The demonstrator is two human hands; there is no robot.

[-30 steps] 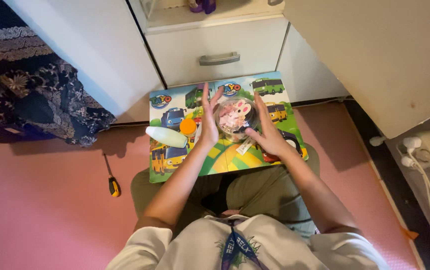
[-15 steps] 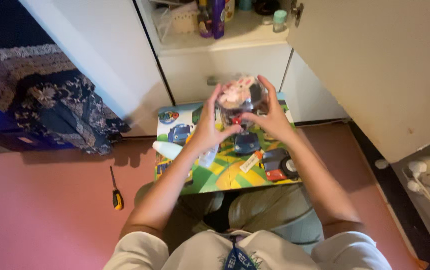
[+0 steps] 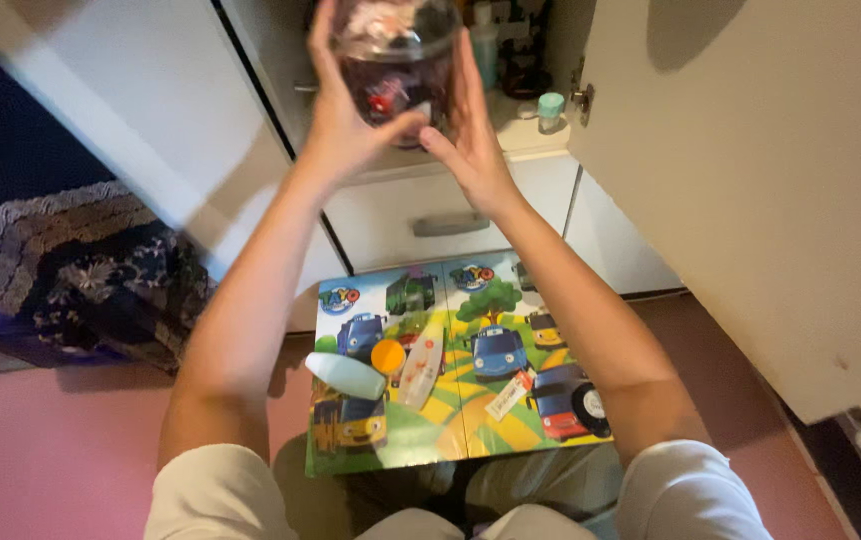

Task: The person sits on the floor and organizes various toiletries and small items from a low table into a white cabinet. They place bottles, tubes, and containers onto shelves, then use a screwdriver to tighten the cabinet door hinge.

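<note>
Clear plastic, round and tub-shaped, the see-through jar (image 3: 394, 60) sits high in the view, raised in front of the open white cupboard, with small red and pale bits showing dimly through its wall. The left hand (image 3: 343, 120) is clasped on the jar's left side, thumb pressed across the lower front. The right hand (image 3: 467, 140) presses its palm and straight fingers flat against the jar's right side, so the jar is gripped between both hands, clear of any surface.

Behind the jar, the cupboard shelf (image 3: 521, 135) carries a few bottles and a small mint-capped pot (image 3: 551, 106). Below the shelf is a white drawer with a grey bar handle (image 3: 451, 223). The pale cupboard door (image 3: 751, 180) stands open on the right.

Down by the person's knees lies a colourful cartoon-bus folding board (image 3: 451, 360) on the pink floor (image 3: 51, 460). On the board rest a pale green oval bottle (image 3: 345, 375), a small orange round cap (image 3: 388, 355) just beside it, and a slim white tube (image 3: 423, 362) touching the cap's right side. A dark patterned cloth (image 3: 81, 290) is heaped at the left.
</note>
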